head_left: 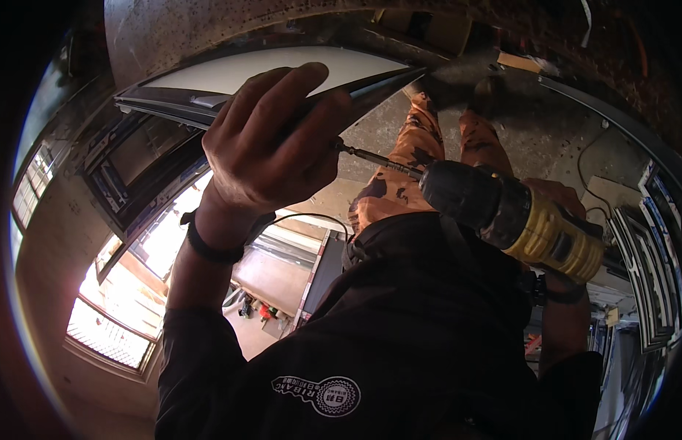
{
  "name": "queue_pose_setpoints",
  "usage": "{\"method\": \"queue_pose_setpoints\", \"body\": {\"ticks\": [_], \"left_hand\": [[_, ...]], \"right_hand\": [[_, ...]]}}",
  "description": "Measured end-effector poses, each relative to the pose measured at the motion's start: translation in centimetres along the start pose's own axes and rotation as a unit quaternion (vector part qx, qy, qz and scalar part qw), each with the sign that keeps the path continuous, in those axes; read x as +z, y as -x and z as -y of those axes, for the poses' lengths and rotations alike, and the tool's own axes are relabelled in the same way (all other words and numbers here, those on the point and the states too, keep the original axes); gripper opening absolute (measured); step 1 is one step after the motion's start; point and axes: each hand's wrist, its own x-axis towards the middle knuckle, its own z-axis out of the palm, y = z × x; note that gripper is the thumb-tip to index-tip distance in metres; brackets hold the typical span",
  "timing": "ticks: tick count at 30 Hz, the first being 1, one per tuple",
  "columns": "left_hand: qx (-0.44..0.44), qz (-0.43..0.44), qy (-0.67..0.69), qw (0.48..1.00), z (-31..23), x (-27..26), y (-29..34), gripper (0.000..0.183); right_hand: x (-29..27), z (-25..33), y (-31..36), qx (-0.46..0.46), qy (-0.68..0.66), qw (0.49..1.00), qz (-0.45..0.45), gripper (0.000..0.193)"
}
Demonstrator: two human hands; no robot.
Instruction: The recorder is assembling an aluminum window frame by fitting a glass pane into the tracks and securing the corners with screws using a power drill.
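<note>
Evidently, the right hand [555, 193] has its grip clamped on the drill [513, 209], whose body hides most of that grip; this presumably aims the bit [381, 160] toward the left hand [271, 139]. The left grip is closed over the near edge of the framed panel [348, 64], probably bracing it. Whether the bit's tip touches the panel cannot be determined. The panel is held above the floor [535, 123].
</note>
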Motion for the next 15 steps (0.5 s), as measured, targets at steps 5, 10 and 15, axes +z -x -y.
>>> {"method": "queue_pose_setpoints", "body": {"ticks": [5, 10, 15], "left_hand": [[-0.019, -0.005, -0.001, 1.0, -0.3, 0.0, -0.9, 0.025], [-0.016, 0.013, 0.011, 1.0, -0.6, -0.2, -0.5, 0.021], [-0.02, 0.006, 0.006, 1.0, -0.7, 0.1, -0.3, 0.021]], "right_hand": [[-0.3, 0.0, 0.3, 0.036, 0.031, 0.998, 0.031, 0.075], [0.1, -0.3, 0.5, 0.021, 0.049, 0.998, 0.022, 0.073], [0.4, 0.7, 0.0, -0.001, 0.024, 1.0, -0.014, 0.07]]}}
